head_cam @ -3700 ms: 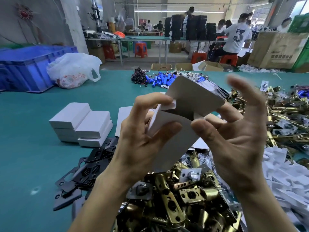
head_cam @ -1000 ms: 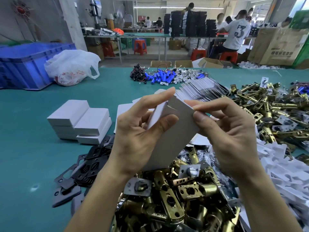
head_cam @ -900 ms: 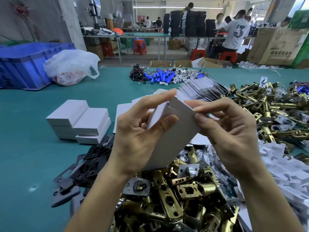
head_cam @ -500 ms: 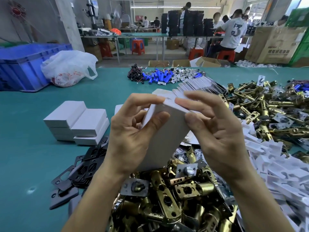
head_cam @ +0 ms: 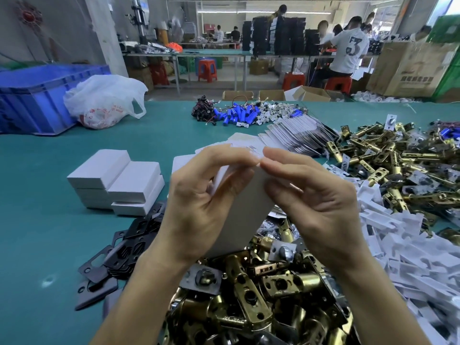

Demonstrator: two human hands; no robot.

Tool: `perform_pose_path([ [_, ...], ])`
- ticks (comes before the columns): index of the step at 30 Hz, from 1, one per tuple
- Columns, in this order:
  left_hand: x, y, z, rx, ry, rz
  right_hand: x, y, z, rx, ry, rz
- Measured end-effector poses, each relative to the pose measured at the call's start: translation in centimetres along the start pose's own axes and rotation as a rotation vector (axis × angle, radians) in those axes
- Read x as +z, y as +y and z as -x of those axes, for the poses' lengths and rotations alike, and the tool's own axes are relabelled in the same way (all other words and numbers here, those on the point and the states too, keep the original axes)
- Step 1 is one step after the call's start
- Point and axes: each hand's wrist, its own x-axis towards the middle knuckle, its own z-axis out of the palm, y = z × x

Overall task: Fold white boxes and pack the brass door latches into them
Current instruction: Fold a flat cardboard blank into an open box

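Above the heap of brass latches (head_cam: 249, 295), both hands hold a half-formed white box (head_cam: 245, 212) upright. The left hand (head_cam: 199, 210) grips its side, thumb and fingers curled round it. The right hand (head_cam: 321, 207) pinches the top edge, seemingly pressing an end flap down, though the fingers hide the flap itself. Folding is the step in hand. Next, the flap wants tucking fully home, then a latch picked from the heap and slid in. Finished boxes (head_cam: 117, 180) sit stacked to the left.

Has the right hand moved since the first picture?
Yes. The right hand has swung left, towards the stack of folded boxes, and its fingertips now pinch the white box.
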Motion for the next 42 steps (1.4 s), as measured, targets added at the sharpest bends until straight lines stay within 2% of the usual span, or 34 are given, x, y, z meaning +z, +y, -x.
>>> perform_pose_path([
  [3, -0.2, 0.7, -0.2, 0.066, 0.118, -0.034, 1.0, -0.2, 0.1, 0.082, -0.110, -0.098],
  [5, -0.6, 1.0, -0.6, 0.142, 0.242, -0.052, 1.6, -0.2, 0.3, 0.177, -0.138, -0.176],
  [7, -1.0, 1.2, -1.0, 0.175, 0.401, -0.039, 1.5, -0.2, 0.4, 0.303, -0.183, -0.146],
  [9, -1.3, 1.1, -1.2, 0.079, 0.525, 0.091, 1.4, -0.2, 0.4, 0.347, -0.264, -0.038],
  [10, -1.3, 1.1, -1.3, -0.016, 0.568, 0.188, 1.4, -0.1, 0.3, 0.340, -0.245, 0.016],
  [11, -1.2, 1.1, -1.2, -0.140, 0.598, 0.282, 1.3, -0.1, 0.2, 0.337, -0.183, 0.019],
  [13, -1.5, 0.8, -1.0, -0.377, 0.621, 0.370, 1.0, -0.2, 0.0, 0.359, -0.051, -0.130],
  [15, -1.7, 0.3, -0.7, -0.475, 0.568, 0.298, 0.6, -0.2, -0.1, 0.387, 0.000, -0.247],
  [18, -1.5, -0.1, -0.3, -0.481, 0.420, 0.158, 0.3, -0.1, -0.1, 0.385, 0.048, -0.246],
  [22, -1.1, -0.4, -0.2, -0.507, 0.383, 0.206, 0.1, 0.1, -0.2, 0.418, 0.148, -0.326],
  [26, -1.0, -0.5, -0.1, -0.480, 0.330, 0.289, -0.2, -0.1, -0.7, 0.622, 0.175, -0.511],
  [30, -0.6, 0.2, 0.0, -0.404, 0.083, 0.236, -0.3, -0.7, -0.8, 0.751, 0.171, -0.747],
  [33, -0.6, 0.6, 0.2, -0.485, -0.123, 0.205, -0.3, -0.8, -0.8, 0.722, 0.231, -0.799],
  [36, -1.7, 1.0, 0.4, -0.613, -0.346, 0.080, -0.6, -0.8, -0.8, 0.673, 0.306, -0.710],
  [38, -2.4, 1.3, 0.4, -0.698, -0.470, 0.098, -0.8, -0.7, -0.8, 0.648, 0.309, -0.635],
  [40, -2.3, 1.5, 0.4, -0.720, -0.499, 0.101, -0.8, -0.6, -0.5, 0.583, 0.265, -0.591],
  [42, -1.4, 1.8, 0.4, -0.656, -0.459, 0.000, -0.3, -0.6, -0.2, 0.472, 0.134, -0.493],
])
